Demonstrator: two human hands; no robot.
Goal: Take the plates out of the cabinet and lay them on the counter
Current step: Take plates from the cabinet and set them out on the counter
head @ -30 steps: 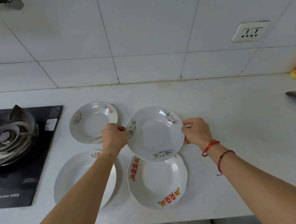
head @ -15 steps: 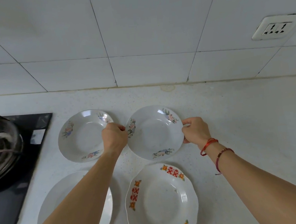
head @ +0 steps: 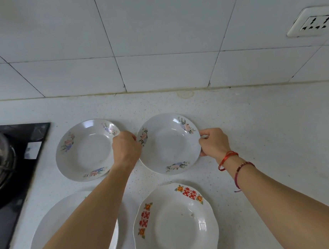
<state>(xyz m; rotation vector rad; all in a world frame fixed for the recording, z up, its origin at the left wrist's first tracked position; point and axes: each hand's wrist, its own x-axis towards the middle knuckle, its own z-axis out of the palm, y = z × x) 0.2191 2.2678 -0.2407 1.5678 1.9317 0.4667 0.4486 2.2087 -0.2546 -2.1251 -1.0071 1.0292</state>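
Both hands gripped one floral plate [head: 169,144] by opposite rims — the left hand [head: 126,148] on its left edge, the right hand [head: 213,142] on its right — at the back of the speckled counter [head: 271,134], beside a matching floral plate [head: 86,152].

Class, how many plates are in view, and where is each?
4: left floral plate by the hob; right floral plate, back centre; plain plate, front left, partly under a forearm; red-patterned plate, front centre.

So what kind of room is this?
Most likely a home kitchen: a gas hob at the left, a speckled white counter with plates laid on it, and a tiled wall with a socket.
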